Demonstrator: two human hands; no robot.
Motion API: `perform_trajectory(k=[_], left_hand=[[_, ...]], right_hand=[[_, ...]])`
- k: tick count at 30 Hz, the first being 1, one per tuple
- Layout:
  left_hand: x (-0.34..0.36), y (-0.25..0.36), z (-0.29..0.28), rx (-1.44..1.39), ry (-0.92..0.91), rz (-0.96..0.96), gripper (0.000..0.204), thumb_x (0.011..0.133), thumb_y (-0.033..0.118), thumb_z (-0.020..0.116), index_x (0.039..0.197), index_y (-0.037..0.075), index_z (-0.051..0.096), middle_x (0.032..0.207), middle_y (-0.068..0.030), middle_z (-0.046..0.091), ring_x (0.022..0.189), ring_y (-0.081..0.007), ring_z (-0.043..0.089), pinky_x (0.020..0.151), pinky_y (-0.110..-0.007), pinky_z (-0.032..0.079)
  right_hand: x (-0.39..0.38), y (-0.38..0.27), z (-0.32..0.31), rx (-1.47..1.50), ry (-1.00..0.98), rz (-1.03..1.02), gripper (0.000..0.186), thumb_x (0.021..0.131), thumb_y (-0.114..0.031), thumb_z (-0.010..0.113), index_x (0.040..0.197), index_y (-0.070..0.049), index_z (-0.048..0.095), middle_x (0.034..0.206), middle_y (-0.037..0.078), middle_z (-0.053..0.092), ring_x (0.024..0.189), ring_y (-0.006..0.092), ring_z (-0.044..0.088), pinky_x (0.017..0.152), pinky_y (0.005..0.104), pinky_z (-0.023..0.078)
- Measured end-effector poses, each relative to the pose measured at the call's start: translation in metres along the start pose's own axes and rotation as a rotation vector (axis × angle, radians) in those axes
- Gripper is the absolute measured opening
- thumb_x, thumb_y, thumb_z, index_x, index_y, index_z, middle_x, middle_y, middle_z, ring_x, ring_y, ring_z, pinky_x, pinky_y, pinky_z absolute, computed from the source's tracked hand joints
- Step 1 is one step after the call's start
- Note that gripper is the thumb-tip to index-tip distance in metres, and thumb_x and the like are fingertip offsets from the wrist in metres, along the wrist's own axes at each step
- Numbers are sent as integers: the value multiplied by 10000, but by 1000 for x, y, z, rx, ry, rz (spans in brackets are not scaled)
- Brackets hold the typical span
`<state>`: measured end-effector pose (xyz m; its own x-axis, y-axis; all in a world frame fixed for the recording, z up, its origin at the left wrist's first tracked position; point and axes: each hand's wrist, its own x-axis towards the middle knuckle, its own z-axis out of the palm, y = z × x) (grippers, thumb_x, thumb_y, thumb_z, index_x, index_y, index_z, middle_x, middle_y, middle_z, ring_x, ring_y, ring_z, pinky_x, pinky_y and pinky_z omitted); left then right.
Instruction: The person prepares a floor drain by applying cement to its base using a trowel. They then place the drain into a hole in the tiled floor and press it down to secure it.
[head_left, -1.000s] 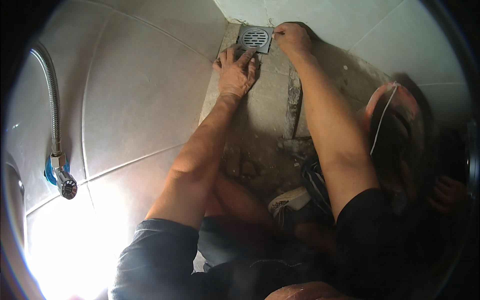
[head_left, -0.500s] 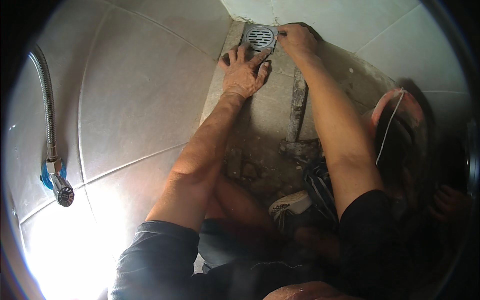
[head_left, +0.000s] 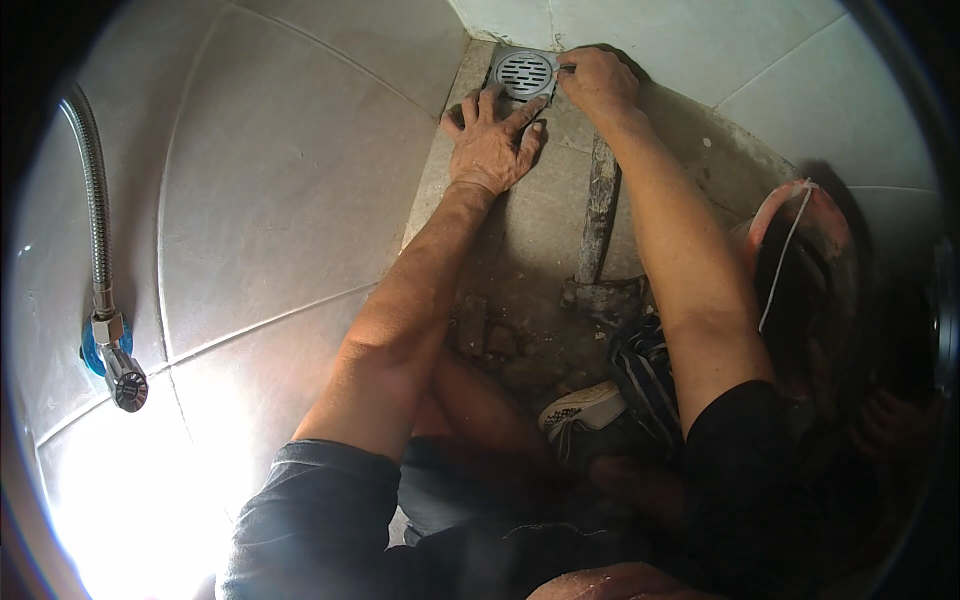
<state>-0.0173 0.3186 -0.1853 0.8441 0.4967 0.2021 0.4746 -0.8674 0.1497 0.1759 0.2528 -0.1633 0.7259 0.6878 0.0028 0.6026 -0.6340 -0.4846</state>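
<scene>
A square metal floor drain cover [head_left: 524, 72] with a round slotted grate sits in the far corner of the floor, against the walls. My left hand [head_left: 492, 150] lies with fingers spread, their tips at the cover's near edge. At its right edge, my right hand [head_left: 600, 82] is closed, thumb and fingers pinched around a small dark thing. Most of that thing is hidden by the fingers, and I cannot make out its kind. Below my right hand a hammer [head_left: 599, 205] with a worn, dirty handle lies on the floor, its head toward me.
Tiled walls [head_left: 290, 180] rise at the left and back. On the left wall hang a braided hose [head_left: 98, 210] and a chrome valve [head_left: 122, 375]. A reddish bucket [head_left: 775, 215] with a white cord stands right of my right forearm. A shoe [head_left: 585, 408] rests on the dirty floor.
</scene>
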Motion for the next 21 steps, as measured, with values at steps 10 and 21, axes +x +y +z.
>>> perform_trajectory(k=[10,21], left_hand=[[0,2,-2,9,5,0,438,1003,530,496,1395,397,639,1501,-96,443,1420,-357,316,1154,-629,160],[0,0,1,2,-4,-13,445,1010,543,472,1402,404,631,1507,-98,434,1434,-371,302,1162,-643,144]], right_hand=[[1,5,4,-26,58,-85,267,931,-224,685,1174,-270,787,1154,79,761,1059,298,727,952,440,575],[3,8,7,-46,60,-122,302,925,-160,667,1174,-279,788,1178,83,755,1058,289,732,964,433,578]])
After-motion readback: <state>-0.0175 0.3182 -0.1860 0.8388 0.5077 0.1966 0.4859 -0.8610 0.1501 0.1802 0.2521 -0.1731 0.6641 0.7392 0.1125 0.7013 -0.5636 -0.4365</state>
